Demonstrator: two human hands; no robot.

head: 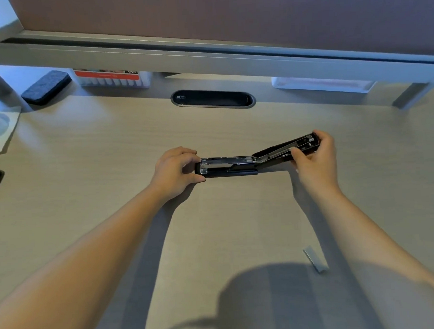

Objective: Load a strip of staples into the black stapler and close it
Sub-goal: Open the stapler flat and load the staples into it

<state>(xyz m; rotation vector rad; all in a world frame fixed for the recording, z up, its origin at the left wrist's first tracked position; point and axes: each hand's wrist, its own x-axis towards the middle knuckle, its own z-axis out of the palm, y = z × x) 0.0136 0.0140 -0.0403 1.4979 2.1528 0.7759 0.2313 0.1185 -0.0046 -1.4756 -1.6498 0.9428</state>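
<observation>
Closest to the camera, two bare forearms reach out over the pale wood-grain desk, and between them a rounded shadow falls across the near edge. Just inside the right forearm, toward the near right part of the desk, a short strip of staples lies flat on the wood, well apart from both hands and untouched.

Farther out, around the middle of the desk, sits the black stapler, swung wide open. Its base and metal staple channel lie flat, pointing left; the top arm is folded back to the right and tilts upward. The left hand is clamped on the front end of the base, thumb below and fingers curled over the top. The right hand grips the raised far end of the top arm, fingers wrapped round it.

Along the back edge runs a grey shelf riser, with an oval black cable grommet set in the desk just before it. Under the riser at the back left sit a dark felt eraser and a red-labelled box; at the back right, a clear tray.
</observation>
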